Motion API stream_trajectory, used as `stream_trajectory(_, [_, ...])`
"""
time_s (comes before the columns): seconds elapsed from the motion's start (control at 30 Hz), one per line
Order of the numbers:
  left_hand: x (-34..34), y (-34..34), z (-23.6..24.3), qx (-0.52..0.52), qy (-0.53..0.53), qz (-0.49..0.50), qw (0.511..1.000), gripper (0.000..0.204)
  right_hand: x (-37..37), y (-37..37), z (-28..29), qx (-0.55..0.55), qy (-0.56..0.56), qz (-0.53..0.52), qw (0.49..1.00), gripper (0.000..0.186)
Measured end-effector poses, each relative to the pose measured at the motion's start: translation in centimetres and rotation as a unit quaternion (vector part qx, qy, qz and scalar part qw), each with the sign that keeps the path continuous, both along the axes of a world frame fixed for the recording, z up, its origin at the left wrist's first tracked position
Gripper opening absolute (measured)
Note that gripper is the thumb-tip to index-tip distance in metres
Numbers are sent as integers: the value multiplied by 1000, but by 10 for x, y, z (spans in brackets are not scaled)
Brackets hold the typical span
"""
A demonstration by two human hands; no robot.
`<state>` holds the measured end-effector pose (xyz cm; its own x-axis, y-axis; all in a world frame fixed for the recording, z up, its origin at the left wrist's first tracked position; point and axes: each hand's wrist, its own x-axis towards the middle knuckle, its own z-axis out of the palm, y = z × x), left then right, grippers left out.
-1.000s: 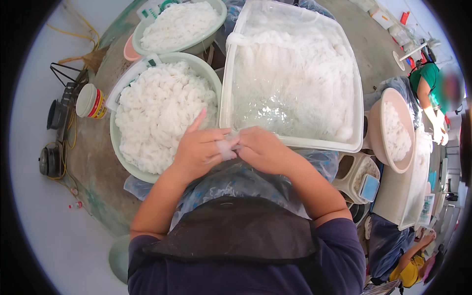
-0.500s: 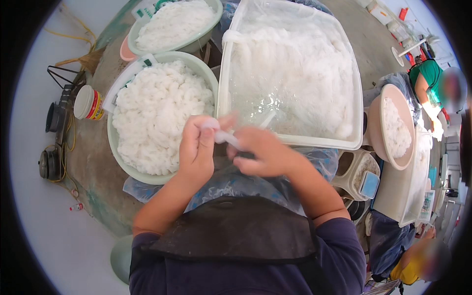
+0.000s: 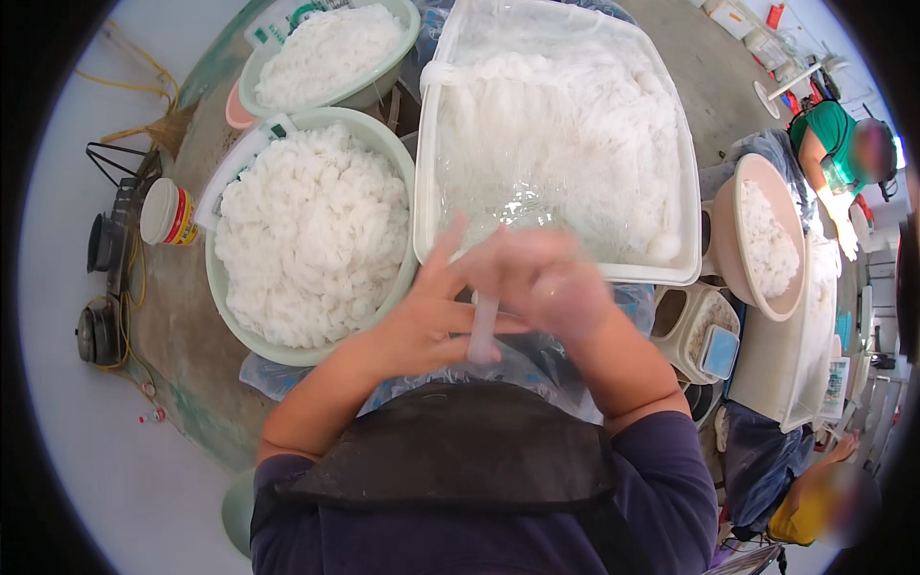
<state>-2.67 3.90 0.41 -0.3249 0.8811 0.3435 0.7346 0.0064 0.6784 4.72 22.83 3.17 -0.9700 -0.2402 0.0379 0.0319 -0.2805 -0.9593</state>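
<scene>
White fibre strand [image 3: 483, 331]: seen at frame centre, long axis near vertical, set against the spread fingers of the left hand [image 3: 426, 321]. Upper end overlapped by the right hand [image 3: 544, 278], which is blurred; whether it is closed cannot be told.

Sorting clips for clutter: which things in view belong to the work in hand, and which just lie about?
Likely in the work:
- white strip at the left hand and blurred right hand
- white tray of fibre
- near green basin of white tufts

Probably lying about:
- lidded bucket
- broom
- dark pot
</scene>
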Motion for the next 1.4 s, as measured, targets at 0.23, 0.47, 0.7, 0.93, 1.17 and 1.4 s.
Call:
stream_trajectory(0.23, [-14, -20, -9, 94, 10, 177, 980, 31, 7, -16, -71, 23, 178, 11, 984, 26])
stream_trajectory(0.47, [7, -6, -11, 126, -291, 166, 934, 29, -8, -30, -52, 454, 296, -159, 825, 23])
stream_trajectory(0.7, [-16, -23, 3, -13, 41, 90, 995, 21, -5, -13, -38, 443, 224, -56, 866, 16])
stream_trajectory(0.93, [-15, -18, 5, 4, 68, 82, 994, 6, 1, -12, -45, 200, 80, -66, 974, 13])
stream_trajectory(1.17, [13, -25, 22, 201, -478, 95, 850, 18, -8, 5, -43, 520, 123, -193, 823, 20])
stream_trajectory(1.4, [-1, -7, 23, 204, -612, 167, 745, 20, 10, -30, -57, 322, 164, -34, 932, 18])
